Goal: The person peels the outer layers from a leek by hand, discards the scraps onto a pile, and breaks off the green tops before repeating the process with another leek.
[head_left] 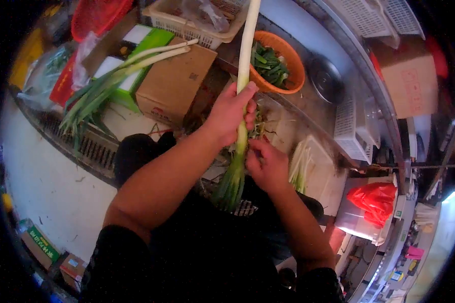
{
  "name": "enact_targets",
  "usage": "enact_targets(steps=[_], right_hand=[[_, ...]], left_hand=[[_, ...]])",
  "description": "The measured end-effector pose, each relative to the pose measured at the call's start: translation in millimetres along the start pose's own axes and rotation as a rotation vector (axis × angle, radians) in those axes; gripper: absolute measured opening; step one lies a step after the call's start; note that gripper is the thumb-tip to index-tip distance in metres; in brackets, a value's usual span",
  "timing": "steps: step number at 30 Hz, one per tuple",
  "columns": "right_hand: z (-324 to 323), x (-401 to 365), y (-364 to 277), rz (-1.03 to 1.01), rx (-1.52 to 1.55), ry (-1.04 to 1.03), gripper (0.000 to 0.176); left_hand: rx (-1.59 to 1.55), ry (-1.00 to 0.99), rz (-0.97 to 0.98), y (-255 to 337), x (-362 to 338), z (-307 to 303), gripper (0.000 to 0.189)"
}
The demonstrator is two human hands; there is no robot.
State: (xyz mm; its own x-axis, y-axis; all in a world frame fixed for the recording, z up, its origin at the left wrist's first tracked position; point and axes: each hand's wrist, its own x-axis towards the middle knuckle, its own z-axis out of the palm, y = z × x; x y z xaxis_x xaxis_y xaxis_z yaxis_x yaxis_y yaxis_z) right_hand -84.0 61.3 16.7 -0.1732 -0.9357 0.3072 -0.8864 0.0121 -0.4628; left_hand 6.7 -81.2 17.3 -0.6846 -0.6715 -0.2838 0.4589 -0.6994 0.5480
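Note:
A long green onion (247, 45) stands nearly upright before me, its white end up and its green leaves hanging down at my lap. My left hand (231, 113) is wrapped around the stalk where white turns to green. Just below and to the right, my right hand (269, 165) is closed with its fingertips pinched against the green part of the stalk. Other green onions (106, 81) lie across the boxes at the left. More trimmed stalks (300, 164) rest in a pale tray (324, 169) on the right.
An orange basket (296, 65) of cut greens stands beyond my hands. A cardboard box (174, 83) and a cream crate (187, 28) are at the upper left. Metal shelving (384, 86) curves along the right, near a red plastic bag (374, 202). A floor drain (88, 149) runs at the left.

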Motion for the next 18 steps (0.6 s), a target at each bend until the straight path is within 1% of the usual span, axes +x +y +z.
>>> enact_targets(steps=[2, 4, 6, 8, 9, 11, 12, 14, 16, 18], right_hand=[[-3, 0, -5, 0.01, 0.049, -0.07, 0.021], [-3, -1, -4, 0.024, 0.031, -0.085, 0.022], [-3, 1, -3, 0.035, 0.014, -0.094, 0.022], [-6, 8, 0, -0.029, -0.016, -0.096, 0.021], [-6, 9, 1, -0.029, -0.016, -0.095, 0.021], [-7, 11, 3, 0.115, 0.027, -0.145, 0.019], [-6, 11, 3, 0.115, 0.027, -0.145, 0.019], [-5, 11, 3, 0.295, 0.118, -0.089, 0.017], [0, 13, 11, 0.332, 0.166, -0.068, 0.016], [0, 13, 10, 0.369, 0.214, -0.047, 0.014]], left_hand=[[-0.015, 0.005, 0.005, 0, 0, -1, 0.023], [-0.028, 0.006, 0.005, 0, -1, -1, 0.023], [-0.036, -0.059, -0.039, 0, 0, -4, 0.022], [-0.049, -0.064, -0.064, -1, -2, -1, 0.023], [-0.064, -0.069, -0.088, -1, -3, 0, 0.024], [-0.088, -0.102, -0.096, -1, -4, 1, 0.025], [-0.112, -0.133, -0.103, -1, -5, 1, 0.026], [-0.115, -0.153, -0.101, -2, -4, 1, 0.026], [-0.12, -0.172, -0.103, -1, -5, 1, 0.026], [-0.118, -0.225, -0.156, 3, -9, 1, 0.03]])
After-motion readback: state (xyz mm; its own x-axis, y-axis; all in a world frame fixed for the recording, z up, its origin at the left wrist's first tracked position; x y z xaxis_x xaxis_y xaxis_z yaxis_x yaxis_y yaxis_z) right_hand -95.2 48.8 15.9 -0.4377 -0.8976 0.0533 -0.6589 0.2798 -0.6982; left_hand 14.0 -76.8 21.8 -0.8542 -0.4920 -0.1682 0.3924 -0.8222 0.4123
